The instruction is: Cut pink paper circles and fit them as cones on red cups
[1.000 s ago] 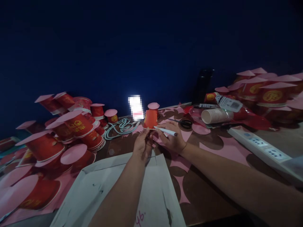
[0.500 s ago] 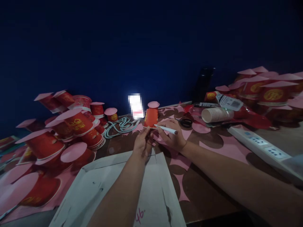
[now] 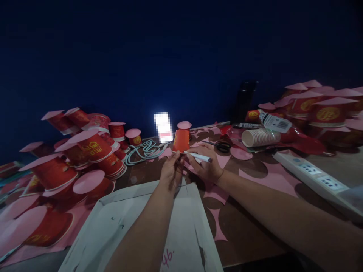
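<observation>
My left hand is closed on the rim of a red paper cup, which it holds with the wide end toward me. Pinched in my right hand is a white marker with a dark end. The marker's tip is at the cup's lower rim; whether it touches I cannot tell. A pink disc shows just behind the cup. Under my left wrist lies a pale, marked sheet or board. Part of the cup's near side is hidden by my fingers.
Red cups topped with pink discs pile up at the left and right. Scissors, a bagged stack of cups, a power strip, a coiled cable and a bright screen surround my hands. Cut pink paper covers parts of the table.
The marker's tip shifts slightly along the cup's lower rim. Both hands keep nearly the same place and grip; the view moves only a little.
</observation>
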Demonstrator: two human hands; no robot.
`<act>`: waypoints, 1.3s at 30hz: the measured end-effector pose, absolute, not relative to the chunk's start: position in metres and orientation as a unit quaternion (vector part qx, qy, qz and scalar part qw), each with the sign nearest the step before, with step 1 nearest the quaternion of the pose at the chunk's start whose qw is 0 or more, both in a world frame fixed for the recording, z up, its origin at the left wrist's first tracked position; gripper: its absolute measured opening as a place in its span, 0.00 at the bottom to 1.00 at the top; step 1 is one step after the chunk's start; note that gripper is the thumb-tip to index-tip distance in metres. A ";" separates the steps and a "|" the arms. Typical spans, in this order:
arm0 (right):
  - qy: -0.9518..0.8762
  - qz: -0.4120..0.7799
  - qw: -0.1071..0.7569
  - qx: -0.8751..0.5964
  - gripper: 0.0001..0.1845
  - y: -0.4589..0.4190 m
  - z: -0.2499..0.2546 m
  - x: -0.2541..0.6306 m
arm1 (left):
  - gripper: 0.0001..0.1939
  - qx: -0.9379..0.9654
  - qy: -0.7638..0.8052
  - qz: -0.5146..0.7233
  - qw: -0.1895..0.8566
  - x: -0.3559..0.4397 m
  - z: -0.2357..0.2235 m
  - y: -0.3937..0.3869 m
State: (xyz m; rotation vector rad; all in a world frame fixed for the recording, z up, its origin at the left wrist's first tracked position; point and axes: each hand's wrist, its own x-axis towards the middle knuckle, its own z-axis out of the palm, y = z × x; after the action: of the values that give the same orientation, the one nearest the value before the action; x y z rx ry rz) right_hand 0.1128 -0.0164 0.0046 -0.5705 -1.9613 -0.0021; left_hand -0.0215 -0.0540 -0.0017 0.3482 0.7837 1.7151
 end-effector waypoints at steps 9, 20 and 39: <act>-0.811 -0.005 0.528 -0.252 0.07 -0.012 0.005 0.113 | 0.03 0.152 0.336 0.730 0.575 -0.024 -0.008 -0.050; -0.797 0.011 0.545 -0.260 0.06 -0.011 0.006 0.111 | 0.05 0.143 0.338 0.731 0.575 -0.024 -0.007 -0.049; -0.817 0.007 0.521 -0.246 0.07 -0.014 0.004 0.111 | 0.03 0.147 0.333 0.733 0.575 -0.023 -0.005 -0.049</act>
State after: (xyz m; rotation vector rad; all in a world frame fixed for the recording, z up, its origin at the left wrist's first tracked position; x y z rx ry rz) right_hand 0.1109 -0.0141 0.0038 -0.5890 -1.9587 0.0169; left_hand -0.0228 -0.0494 -0.0049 0.3439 0.7789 1.7157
